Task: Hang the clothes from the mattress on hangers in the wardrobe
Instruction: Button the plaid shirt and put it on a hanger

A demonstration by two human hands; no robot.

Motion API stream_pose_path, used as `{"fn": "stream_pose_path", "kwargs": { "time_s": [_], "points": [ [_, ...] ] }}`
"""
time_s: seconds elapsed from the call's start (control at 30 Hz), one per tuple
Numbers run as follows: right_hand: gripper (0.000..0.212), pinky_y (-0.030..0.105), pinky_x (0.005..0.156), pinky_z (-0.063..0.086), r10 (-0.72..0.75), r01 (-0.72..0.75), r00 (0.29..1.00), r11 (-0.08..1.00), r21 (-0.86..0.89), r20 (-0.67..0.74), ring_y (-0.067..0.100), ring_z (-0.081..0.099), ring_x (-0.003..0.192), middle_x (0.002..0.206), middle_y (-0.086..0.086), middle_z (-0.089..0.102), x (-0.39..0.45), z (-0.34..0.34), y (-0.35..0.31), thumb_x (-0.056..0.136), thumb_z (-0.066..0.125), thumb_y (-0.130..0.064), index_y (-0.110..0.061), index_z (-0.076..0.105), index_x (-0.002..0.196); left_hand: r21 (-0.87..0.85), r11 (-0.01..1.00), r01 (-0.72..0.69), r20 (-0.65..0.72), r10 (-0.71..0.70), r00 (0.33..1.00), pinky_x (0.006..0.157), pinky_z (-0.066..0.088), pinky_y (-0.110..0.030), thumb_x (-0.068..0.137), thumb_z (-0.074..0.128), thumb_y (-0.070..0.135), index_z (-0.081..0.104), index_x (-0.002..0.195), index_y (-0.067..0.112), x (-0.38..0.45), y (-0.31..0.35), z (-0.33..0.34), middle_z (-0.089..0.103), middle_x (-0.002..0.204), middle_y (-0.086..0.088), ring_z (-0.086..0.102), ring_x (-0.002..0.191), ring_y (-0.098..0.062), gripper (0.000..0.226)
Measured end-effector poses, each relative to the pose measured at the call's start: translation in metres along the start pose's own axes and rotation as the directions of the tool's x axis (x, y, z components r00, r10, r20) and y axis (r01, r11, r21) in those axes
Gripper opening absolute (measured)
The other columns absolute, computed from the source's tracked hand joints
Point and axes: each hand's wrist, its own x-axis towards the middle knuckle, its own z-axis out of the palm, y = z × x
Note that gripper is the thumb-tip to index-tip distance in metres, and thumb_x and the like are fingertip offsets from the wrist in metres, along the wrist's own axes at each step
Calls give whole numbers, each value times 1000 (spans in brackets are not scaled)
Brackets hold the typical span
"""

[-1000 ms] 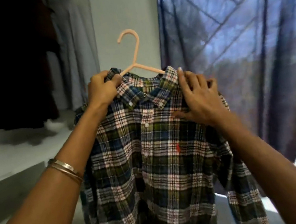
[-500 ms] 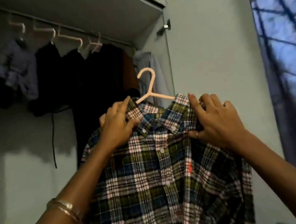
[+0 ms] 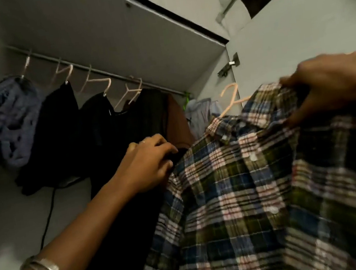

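The plaid shirt (image 3: 261, 191) sits on a pink hanger (image 3: 229, 97), whose hook pokes up above the collar. It is tilted and held up in front of the open wardrobe. My right hand (image 3: 331, 86) grips the collar and right shoulder at the upper right. My left hand (image 3: 148, 162), with bangles on its wrist, has its fingers curled at the shirt's left shoulder edge, against the dark hanging clothes. The wardrobe rail (image 3: 98, 71) runs above and to the left of the hook.
On the rail hang a blue garment (image 3: 8, 118), two black garments (image 3: 61, 133), a brown one (image 3: 178, 121) and a pale shirt (image 3: 201, 110). Empty pink hangers (image 3: 95, 81) hang between them. The wardrobe's top panel (image 3: 108, 18) is overhead and its open door (image 3: 297, 43) is on the right.
The view has tilted up and closer to the wardrobe. The shirt has moved right and tilted. My left hand has slid from the collar down to the left shoulder edge.
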Motion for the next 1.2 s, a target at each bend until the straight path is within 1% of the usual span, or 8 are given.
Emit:
{"fn": "stream_pose_path", "kwargs": {
  "time_s": [0.1, 0.3, 0.43, 0.57, 0.67, 0.77, 1.03, 1.2],
  "points": [
    [145, 47, 90, 51, 49, -48, 998, 998, -27, 29, 30, 58, 104, 118, 3, 62, 44, 11, 35, 5, 40, -104, -39, 48, 134, 74, 997, -23, -154, 34, 987, 87, 44, -42, 91, 54, 31, 58, 123, 29, 30, -10, 19, 53, 122, 1, 51, 111, -22, 32],
    [150, 48, 92, 49, 23, -18, 999, 994, -111, 44, 29, 55, 109, 125, 2, 58, 97, 33, 49, -7, 40, -100, -43, 51, 131, 186, 981, -58, -275, 109, 955, 83, 44, -44, 87, 58, 24, 55, 129, 21, 85, -15, 54, 54, 126, -7, 51, 111, -30, 42],
    [141, 47, 86, 52, -19, 17, 1000, 998, -63, -22, 34, 57, 101, 118, 7, 63, 97, 42, 36, 0, 42, -96, -40, 55, 129, 341, 940, 6, -161, 52, 986, 104, 28, -47, 90, 52, 38, 27, 146, 36, 102, -6, 67, 29, 151, 0, 27, 138, -24, 61],
    [114, 41, 76, 50, -16, 14, 990, 1000, -17, -143, 36, 58, 96, 111, 13, 63, 84, 38, 11, 24, 61, -88, -34, 62, 123, 715, 675, -181, 214, 35, 976, 109, -8, -64, 101, 20, 39, -12, 146, 44, 115, 6, 74, -9, 160, 0, -10, 146, -32, 56],
    [85, 35, 66, 44, -44, 28, 979, 996, -82, -201, 33, 60, 89, 100, 9, 62, 84, 37, -8, 43, 76, -77, -27, 65, 111, 882, 299, -365, 392, -34, 919, 103, -13, -70, 101, 27, 37, 7, 150, 36, 119, 3, 73, 5, 159, -10, -10, 144, -40, 53],
    [67, 35, 65, 39, -107, 70, 956, 987, -143, -272, 31, 59, 89, 99, 7, 62, 87, 42, -25, 50, 80, -68, -22, 60, 95, 928, 176, -329, 359, -181, 916, 101, -15, -71, 99, 36, 35, 25, 148, 29, 109, -16, 66, 10, 156, -13, -8, 141, -45, 51],
    [55, 40, 72, 44, -122, 107, 956, 992, -70, -268, 25, 51, 80, 78, 0, 47, 117, 53, -79, 60, 82, -58, -20, 48, 80, 961, 246, -126, 192, -264, 945, 105, -4, -71, 97, 44, 28, 53, 131, 22, 79, -66, 42, 31, 146, -13, 10, 138, -44, 35],
    [44, 33, 65, 41, -146, 149, 934, 989, -15, -325, 18, 45, 63, 64, -2, 42, 135, 61, -115, 67, 80, -53, -20, 53, 80, 722, 675, 151, -78, -138, 987, 110, 6, -63, 94, 44, 23, 67, 109, 21, 89, -44, 39, 54, 122, -8, 32, 130, -34, 27]
  ]
}}
